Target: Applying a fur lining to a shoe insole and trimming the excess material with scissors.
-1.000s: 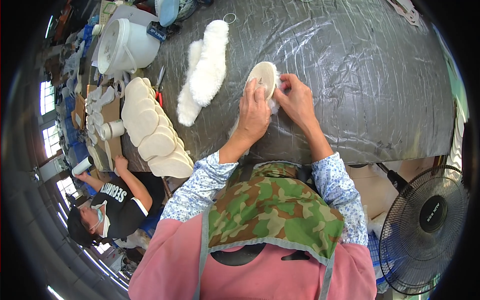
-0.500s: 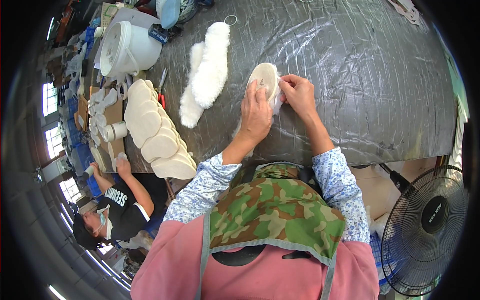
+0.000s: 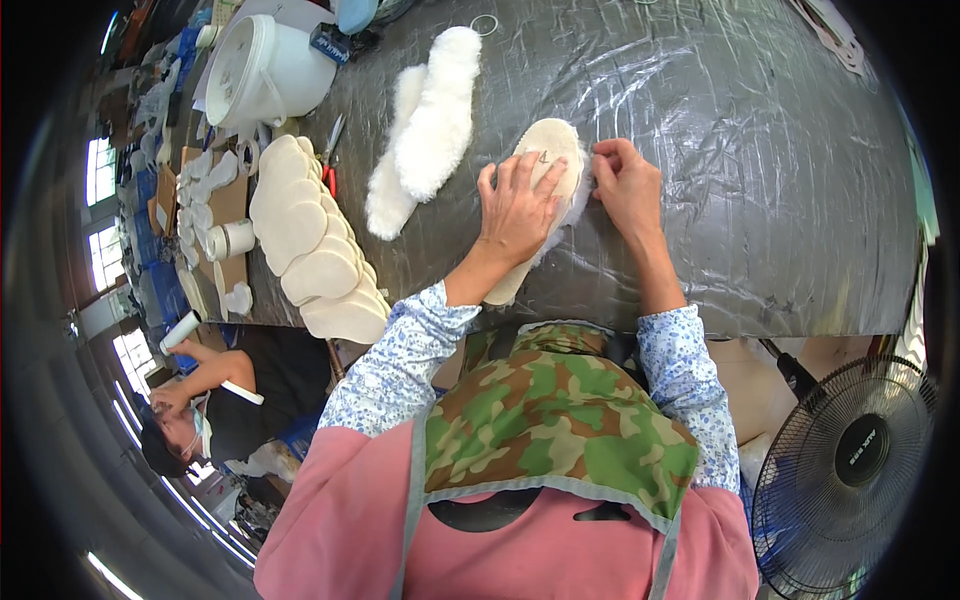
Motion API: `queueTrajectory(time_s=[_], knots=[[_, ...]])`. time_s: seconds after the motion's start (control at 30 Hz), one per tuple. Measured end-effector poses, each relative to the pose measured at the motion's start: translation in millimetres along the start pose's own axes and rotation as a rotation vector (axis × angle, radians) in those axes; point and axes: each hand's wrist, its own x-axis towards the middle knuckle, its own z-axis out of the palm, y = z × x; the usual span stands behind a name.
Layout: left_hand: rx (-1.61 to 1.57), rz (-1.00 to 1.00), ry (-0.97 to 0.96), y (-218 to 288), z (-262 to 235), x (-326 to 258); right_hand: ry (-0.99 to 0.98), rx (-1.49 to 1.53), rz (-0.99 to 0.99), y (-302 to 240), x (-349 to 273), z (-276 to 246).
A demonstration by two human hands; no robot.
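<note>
Head view: spread fingers (image 3: 503, 176) of the left hand (image 3: 518, 210) are pressed flat on a beige insole (image 3: 547, 150); its fleecy right edge is pinched by the right hand (image 3: 628, 188). Wrinkled plastic-covered surface (image 3: 760, 170) lies open rightward; fluffy white insoles (image 3: 436, 110) lie left.

White bucket (image 3: 262, 68), stacked beige insoles (image 3: 315, 245), red scissors (image 3: 331, 160), fan (image 3: 850, 470) at lower rt.

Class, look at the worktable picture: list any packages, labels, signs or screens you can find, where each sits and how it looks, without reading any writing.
Small dark blue packet: far left of the table, beside the white bucket; flat and oblong.
Round badge: middle of the black fan's grille, lower right; a black disc with pale marks.
No signs or screens show.
</note>
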Motion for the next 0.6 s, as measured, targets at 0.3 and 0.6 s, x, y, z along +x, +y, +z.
queueTrajectory(time_s=[0.3,0.6], knots=[[-0.170,-0.011,0.015,-17.1,16.5,-3.7,-0.032,-0.432,-0.258,-19.2,-26.7,-1.0],[-0.380,-0.032,0.054,-26.6,17.1,-4.8,-0.102,-0.337,-0.121,-16.8,-15.7,1.9]])
